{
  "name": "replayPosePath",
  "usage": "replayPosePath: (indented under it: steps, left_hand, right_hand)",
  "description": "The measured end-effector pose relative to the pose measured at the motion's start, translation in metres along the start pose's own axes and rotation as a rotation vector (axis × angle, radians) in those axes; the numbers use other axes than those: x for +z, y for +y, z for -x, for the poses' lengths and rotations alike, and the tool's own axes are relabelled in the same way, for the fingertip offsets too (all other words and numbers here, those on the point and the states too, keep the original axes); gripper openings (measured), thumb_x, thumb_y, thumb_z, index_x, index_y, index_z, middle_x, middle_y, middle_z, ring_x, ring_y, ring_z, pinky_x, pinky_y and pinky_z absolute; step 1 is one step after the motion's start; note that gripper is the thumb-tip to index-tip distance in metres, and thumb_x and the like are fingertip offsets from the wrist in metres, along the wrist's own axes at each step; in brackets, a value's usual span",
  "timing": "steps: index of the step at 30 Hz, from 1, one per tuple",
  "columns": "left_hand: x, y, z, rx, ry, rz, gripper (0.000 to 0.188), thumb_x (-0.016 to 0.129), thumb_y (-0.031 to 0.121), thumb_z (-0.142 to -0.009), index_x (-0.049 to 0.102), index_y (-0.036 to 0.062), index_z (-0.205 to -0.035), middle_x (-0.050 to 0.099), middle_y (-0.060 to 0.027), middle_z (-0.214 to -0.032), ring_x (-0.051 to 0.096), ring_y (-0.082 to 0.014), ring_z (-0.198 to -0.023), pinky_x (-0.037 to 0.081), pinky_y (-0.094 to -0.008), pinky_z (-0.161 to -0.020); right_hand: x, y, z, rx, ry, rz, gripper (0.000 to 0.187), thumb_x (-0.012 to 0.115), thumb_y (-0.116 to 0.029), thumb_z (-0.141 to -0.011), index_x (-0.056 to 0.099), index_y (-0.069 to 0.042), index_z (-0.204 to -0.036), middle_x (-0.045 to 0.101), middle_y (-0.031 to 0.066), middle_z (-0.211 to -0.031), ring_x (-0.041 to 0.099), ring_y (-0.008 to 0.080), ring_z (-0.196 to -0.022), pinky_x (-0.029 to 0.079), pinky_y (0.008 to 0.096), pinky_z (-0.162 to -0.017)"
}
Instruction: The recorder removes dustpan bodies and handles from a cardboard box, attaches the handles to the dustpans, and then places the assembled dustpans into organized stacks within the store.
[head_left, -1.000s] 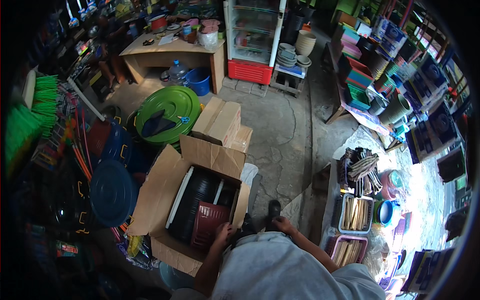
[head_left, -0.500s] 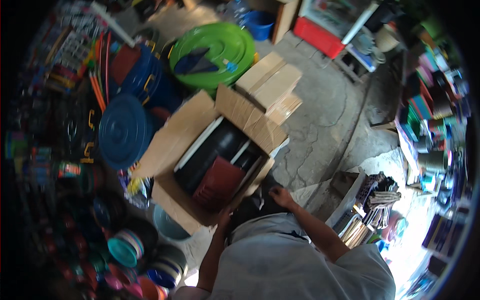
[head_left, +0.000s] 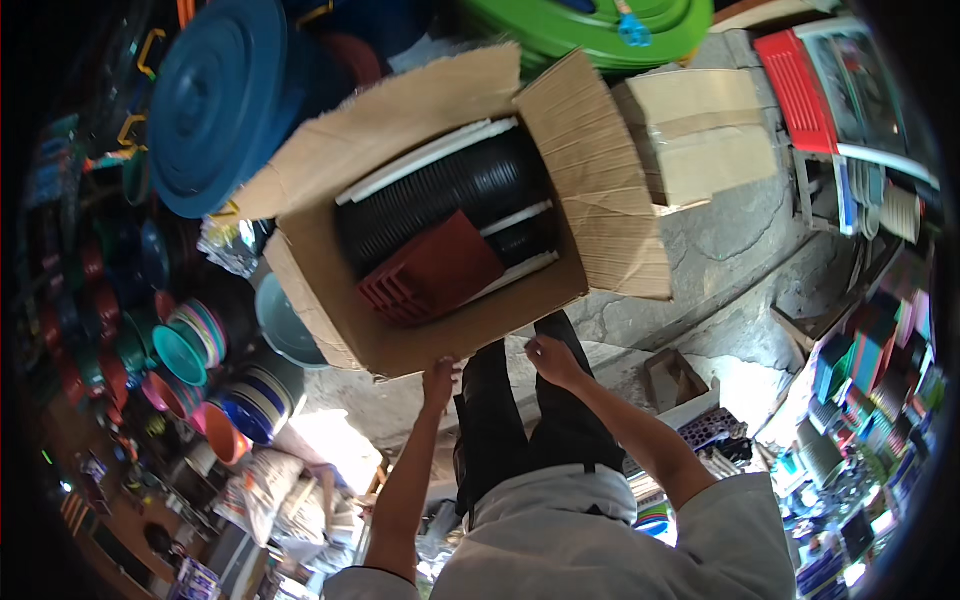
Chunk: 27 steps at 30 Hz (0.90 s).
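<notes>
A large open cardboard box (head_left: 620, 215) stands in front of me with its flaps spread. Inside lie stacked black ribbed plastic pots (head_left: 440, 185), white strips (head_left: 420, 160) and a reddish-brown slotted plastic piece (head_left: 435, 275). My left hand (head_left: 440, 383) is at the box's near edge, fingers apart and nothing seen in them; whether it touches the cardboard I cannot tell. Just right of it, my right hand (head_left: 552, 358) hangs in front of my dark trousers, apart from the box. Its fingers are curled in, with nothing visible in them.
A smaller closed carton (head_left: 705, 135) sits right of the box. Beyond are a green lid (head_left: 590, 25) and a blue lidded bin (head_left: 215, 105). Stacked colourful buckets (head_left: 255, 405) crowd the left; goods (head_left: 850, 400) line the right. Cracked concrete floor (head_left: 700, 250) lies between.
My view has turned and dropped closer, so the box appears larger and more of the floor behind me shows. My left hand stays by the box's near edge; my right hand has come nearer to it.
</notes>
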<state>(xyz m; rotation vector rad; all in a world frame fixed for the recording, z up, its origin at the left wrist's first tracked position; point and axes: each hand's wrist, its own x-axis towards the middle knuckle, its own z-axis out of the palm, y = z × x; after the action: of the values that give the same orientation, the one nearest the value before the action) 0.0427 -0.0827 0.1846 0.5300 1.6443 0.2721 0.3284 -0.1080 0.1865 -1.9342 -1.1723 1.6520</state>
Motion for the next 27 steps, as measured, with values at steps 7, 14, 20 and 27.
replayPosePath:
  steps: [7,14,20,27]
  left_hand:
    - [0.000,-0.033,-0.161,0.168,0.255,-0.301,0.031,0.061,0.023,-0.095,0.055,0.0062,-0.121,0.064,-0.0107,-0.112,0.062,-0.0222,-0.104,0.049,-0.0356,-0.088]
    - [-0.052,-0.068,-0.250,-0.002,0.350,0.036,0.051,0.062,0.022,-0.092,0.045,0.0028,-0.137,0.058,-0.0173,-0.130,0.056,-0.0282,-0.119,0.042,-0.0365,-0.100]
    - [-0.020,-0.068,-0.248,-0.050,0.572,-0.077,0.059,0.065,0.023,-0.089,0.044,0.0009,-0.139,0.059,-0.0206,-0.126,0.060,-0.0313,-0.112,0.044,-0.0397,-0.098]
    - [-0.023,-0.057,-0.212,0.089,0.793,-0.300,0.060,0.071,0.026,-0.084,0.051,-0.0042,-0.132,0.059,-0.0241,-0.120,0.062,-0.0376,-0.104,0.048,-0.0416,-0.093]
  right_hand:
    - [0.047,0.000,-0.203,-0.023,-0.109,-0.138,0.025,0.061,-0.026,-0.091,0.066,-0.005,-0.103,0.069,0.0184,-0.096,0.067,0.0321,-0.094,0.051,0.0392,-0.081]
    - [0.079,0.022,-0.337,0.118,-0.135,0.254,0.047,0.060,-0.030,-0.087,0.057,0.002,-0.121,0.064,0.0266,-0.116,0.060,0.0416,-0.112,0.047,0.0437,-0.094]
    - [0.085,0.050,-0.342,0.173,-0.220,0.157,0.060,0.061,-0.028,-0.086,0.046,0.001,-0.137,0.059,0.0232,-0.127,0.056,0.0351,-0.120,0.044,0.0391,-0.101]
    - [0.075,0.041,-0.311,0.180,-0.273,-0.019,0.052,0.062,-0.017,-0.090,0.046,-0.001,-0.136,0.059,0.0130,-0.121,0.063,0.0196,-0.097,0.050,0.0324,-0.086]
